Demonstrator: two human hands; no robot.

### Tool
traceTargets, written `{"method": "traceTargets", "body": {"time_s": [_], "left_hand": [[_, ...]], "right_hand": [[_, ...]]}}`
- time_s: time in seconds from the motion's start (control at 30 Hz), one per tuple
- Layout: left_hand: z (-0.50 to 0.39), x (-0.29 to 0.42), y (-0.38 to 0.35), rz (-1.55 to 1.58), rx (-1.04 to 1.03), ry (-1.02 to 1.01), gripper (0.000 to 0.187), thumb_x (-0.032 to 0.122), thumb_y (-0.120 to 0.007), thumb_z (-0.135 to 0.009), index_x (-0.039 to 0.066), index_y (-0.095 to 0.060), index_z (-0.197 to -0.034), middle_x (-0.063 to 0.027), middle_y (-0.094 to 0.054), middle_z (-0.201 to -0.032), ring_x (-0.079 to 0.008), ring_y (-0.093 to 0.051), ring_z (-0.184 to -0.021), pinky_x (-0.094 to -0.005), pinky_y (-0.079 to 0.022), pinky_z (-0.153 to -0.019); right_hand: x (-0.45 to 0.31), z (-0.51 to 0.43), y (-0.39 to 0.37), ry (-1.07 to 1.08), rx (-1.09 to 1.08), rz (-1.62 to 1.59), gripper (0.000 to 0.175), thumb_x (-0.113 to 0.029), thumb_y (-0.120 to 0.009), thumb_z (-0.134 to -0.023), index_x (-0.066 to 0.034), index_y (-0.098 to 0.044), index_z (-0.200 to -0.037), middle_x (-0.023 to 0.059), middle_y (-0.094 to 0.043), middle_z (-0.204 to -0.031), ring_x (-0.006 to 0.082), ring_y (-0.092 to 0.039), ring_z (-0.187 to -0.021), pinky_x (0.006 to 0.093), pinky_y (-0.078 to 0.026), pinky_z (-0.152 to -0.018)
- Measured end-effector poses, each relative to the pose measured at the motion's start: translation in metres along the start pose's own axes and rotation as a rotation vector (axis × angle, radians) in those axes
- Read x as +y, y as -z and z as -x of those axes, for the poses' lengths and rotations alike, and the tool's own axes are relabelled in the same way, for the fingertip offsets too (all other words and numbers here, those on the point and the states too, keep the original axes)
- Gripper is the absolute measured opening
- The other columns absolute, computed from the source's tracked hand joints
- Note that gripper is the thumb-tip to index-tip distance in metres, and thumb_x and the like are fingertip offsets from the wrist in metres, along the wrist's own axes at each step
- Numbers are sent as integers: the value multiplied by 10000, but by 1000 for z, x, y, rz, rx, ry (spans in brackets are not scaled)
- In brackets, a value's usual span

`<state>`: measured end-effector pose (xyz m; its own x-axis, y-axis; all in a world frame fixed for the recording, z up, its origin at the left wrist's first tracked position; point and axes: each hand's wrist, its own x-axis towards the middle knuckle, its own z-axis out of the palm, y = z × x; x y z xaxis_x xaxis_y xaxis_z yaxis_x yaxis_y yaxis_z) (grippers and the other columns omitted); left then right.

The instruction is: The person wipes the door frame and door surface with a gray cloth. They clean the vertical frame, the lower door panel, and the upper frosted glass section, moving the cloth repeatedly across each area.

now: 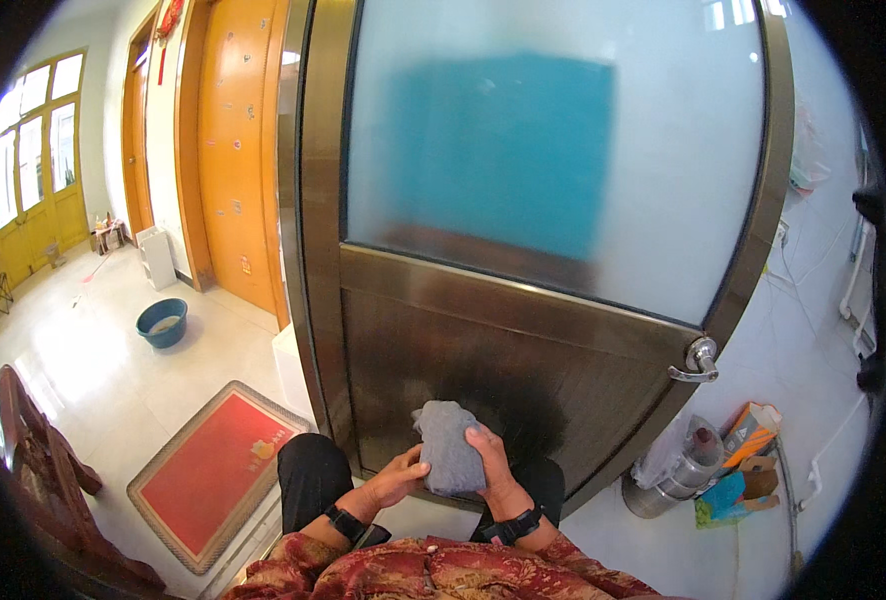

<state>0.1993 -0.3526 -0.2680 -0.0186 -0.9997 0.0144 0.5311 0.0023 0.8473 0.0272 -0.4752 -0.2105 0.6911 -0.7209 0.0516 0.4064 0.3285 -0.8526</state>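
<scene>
A folded grey cloth [452, 450] is held between both hands in front of the lower panel of a brown metal-framed door [503, 330]. My left hand [399, 476] grips its left edge, the thumb on the cloth's face. My right hand [494, 457] holds its right side, thumb near the upper right corner. The fingers behind the cloth are hidden. Above the panel is a frosted glass pane [668, 150], with a blurred blue shape showing in it. A chrome lever handle [699, 361] sits at the door's right edge.
Left of the door lie a red mat [214, 476] and a blue-green basin [162, 324] on the tiled floor. Dark wooden furniture [45, 465] stands at the lower left. To the right are a metal cylindrical container [657, 487] and cardboard boxes [758, 480].
</scene>
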Motion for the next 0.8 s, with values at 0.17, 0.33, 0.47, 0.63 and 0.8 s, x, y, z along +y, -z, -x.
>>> {"method": "traceTargets", "body": {"time_s": [0.17,0.33,0.47,0.63,0.8], "left_hand": [[0,5,4,-23,261,-132,661,221,-818,-934,-66,-491,-1431,-136,-609,-1374,-221,-614,-1224,-389,-486,-1068],[-9,-4,8,-486,541,-250,473,144,-826,-911,-24,-613,-1299,-105,-685,-1236,-191,-659,-1127,-361,-520,-998],[-19,-9,11,-192,538,-304,383,125,-786,-938,-2,-648,-1271,-98,-696,-1223,-192,-651,-1139,-365,-513,-1001],[-34,-3,18,307,380,-182,374,221,-701,-1014,22,-630,-1323,-86,-691,-1258,-221,-645,-1154,-410,-496,-1039],[-49,-4,20,348,344,-175,393,304,-653,-1050,31,-625,-1330,-87,-682,-1269,-221,-637,-1161,-416,-496,-1037]], "right_hand": [[13,-20,22,153,42,286,410,-431,-725,-984,-29,-739,-1062,28,-696,-946,155,-626,-853,369,-500,-771],[37,-28,52,158,283,774,480,-476,-732,-979,-9,-737,-872,33,-623,-744,146,-550,-727,387,-452,-675],[50,-30,58,-14,231,531,507,-493,-719,-988,-9,-730,-1142,87,-710,-1059,182,-638,-980,372,-516,-826],[65,-30,45,-334,84,67,689,-485,-651,-1027,-36,-484,-1522,138,-592,-1457,268,-620,-1261,413,-520,-1041],[67,-32,51,-348,-11,-117,718,-468,-618,-1035,-52,-394,-1576,160,-522,-1524,310,-561,-1356,475,-497,-1101]]}}
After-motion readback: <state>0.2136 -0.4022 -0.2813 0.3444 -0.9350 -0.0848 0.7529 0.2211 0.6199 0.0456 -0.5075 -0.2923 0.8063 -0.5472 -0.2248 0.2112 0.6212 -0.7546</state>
